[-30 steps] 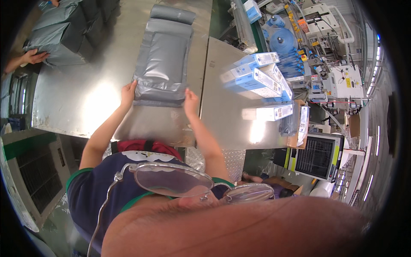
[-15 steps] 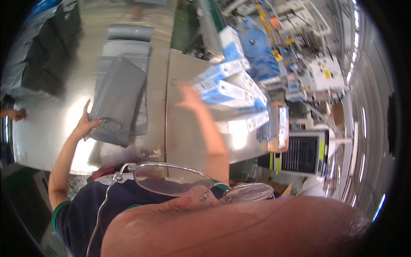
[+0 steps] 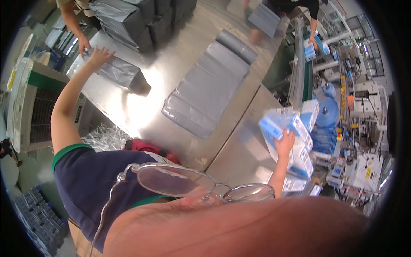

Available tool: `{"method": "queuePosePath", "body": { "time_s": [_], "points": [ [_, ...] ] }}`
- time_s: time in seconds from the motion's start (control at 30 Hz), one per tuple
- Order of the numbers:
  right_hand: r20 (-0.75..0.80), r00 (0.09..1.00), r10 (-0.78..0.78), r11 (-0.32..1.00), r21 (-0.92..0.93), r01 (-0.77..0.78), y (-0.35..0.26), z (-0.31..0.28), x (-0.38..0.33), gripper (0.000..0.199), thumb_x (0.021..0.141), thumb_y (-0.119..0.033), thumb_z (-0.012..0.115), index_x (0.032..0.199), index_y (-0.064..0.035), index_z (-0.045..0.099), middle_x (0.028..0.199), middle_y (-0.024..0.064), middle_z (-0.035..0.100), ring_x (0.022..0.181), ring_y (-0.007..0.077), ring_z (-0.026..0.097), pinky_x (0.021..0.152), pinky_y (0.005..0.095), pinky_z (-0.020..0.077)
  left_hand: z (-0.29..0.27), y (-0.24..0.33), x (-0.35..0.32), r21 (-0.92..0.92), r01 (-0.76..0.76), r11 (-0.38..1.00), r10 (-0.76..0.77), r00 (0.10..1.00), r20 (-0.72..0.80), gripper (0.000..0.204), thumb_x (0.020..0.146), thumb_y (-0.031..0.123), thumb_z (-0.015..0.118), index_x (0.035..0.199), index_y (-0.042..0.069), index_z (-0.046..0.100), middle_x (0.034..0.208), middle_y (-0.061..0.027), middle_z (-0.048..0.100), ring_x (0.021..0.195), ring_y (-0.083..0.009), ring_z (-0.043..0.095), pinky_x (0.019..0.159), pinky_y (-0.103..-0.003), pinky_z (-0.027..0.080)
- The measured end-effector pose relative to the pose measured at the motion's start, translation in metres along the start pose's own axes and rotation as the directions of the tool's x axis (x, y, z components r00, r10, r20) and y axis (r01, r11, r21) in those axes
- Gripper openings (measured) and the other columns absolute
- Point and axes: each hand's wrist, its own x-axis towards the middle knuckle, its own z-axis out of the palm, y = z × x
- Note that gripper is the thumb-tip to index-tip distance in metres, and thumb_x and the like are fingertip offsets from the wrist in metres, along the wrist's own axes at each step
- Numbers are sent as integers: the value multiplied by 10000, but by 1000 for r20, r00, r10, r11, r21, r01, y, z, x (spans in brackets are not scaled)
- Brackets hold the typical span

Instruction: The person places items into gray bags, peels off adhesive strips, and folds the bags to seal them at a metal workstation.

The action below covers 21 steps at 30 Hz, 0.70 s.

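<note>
My left hand (image 3: pixel 99 58) reaches out to the far left with its fingers spread. It is at the near end of a grey plastic-wrapped package (image 3: pixel 124 73), close to another person's hand (image 3: pixel 83 44). At the right, my right hand (image 3: pixel 285 143) has its fingers on a blue-and-white carton (image 3: pixel 271 127), blurred by motion. Several more blue-and-white cartons (image 3: pixel 302 130) lie piled beside and under it. Between my hands a flat stack of grey plastic bags (image 3: pixel 205 88) lies on the metal table (image 3: pixel 147 113), its far end rolled or folded over.
Several wrapped grey packages (image 3: pixel 128 21) are stacked at the table's far left. Far right, another person handles a grey bag (image 3: pixel 263 20); a hand (image 3: pixel 313 43) is by cartons on a conveyor (image 3: pixel 299 73). Machinery (image 3: pixel 364 167) stands right, a green-and-white appliance (image 3: pixel 40 105) left.
The view has turned. The grey package has left the bag stack and lies far left, with my left hand out at it. My right hand has moved right onto a carton.
</note>
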Motion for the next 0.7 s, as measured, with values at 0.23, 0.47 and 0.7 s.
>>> {"method": "queuePosePath", "body": {
  "time_s": [0.23, 0.47, 0.7],
  "points": [
    [201, 949, 243, 329, 903, -275, -101, -59, -6, 474, 545, -175, 733, 918, -3, 497, 832, 74, 522, 744, 165, 498, 666, 275, 406, -54, 224, 33, -504, -578, 641, 342, 804, -487, 237, 596, 182, 583, 772, 71, 470, 764, -78, 464, 776, -230, 477, 660, -334, 385],
    [235, 952, 196, 222, 935, -277, -212, 110, -52, 393, 637, -127, 671, 988, -48, 511, 889, 40, 528, 827, 142, 505, 707, 269, 413, -11, 286, 79, -306, -639, 706, 410, 720, -560, 252, 607, 165, 523, 827, 62, 456, 767, -55, 463, 762, -205, 476, 632, -309, 379],
    [590, 806, 45, 44, 805, -591, -222, 83, -47, 265, 748, -146, 542, 994, -54, 508, 737, 54, 584, 721, 131, 546, 593, 260, 425, 10, 308, 107, -358, -574, 737, 303, 754, -583, 179, 678, 215, 481, 787, 75, 466, 718, -79, 504, 693, -228, 514, 557, -338, 408]
  ]
}}
